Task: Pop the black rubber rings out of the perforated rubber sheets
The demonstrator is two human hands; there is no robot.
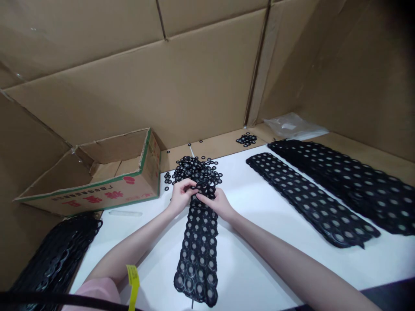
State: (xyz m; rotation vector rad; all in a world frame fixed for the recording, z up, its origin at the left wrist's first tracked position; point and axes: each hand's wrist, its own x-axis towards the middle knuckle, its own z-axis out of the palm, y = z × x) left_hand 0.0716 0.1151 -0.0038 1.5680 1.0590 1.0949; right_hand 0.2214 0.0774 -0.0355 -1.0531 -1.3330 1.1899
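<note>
"Black strip (201, 248), knobbly with rows of round discs: where is it in the head view?"

"In the middle of a white table (246, 263), running from the near edge up to a loose pile of small black rings (195, 168)."

"And the hands?"

"Both are at the strip's far end. The left hand (180, 198) bends its fingers toward the thumb; the right hand (223, 206) points its thumb inward, just beside the left fingertips. I cannot tell whether either grips a ring or only touches the strip."

"What lies around them?"

"To the left, an open cardboard box (97, 199) with red lettering, a pale stick (125, 213) in front of it, and a black bundle (56, 259) nearer. To the right, a separate black strip (308, 198) beside a wider black stack (353, 183). Behind that, a clear plastic bag (295, 125)."
</note>
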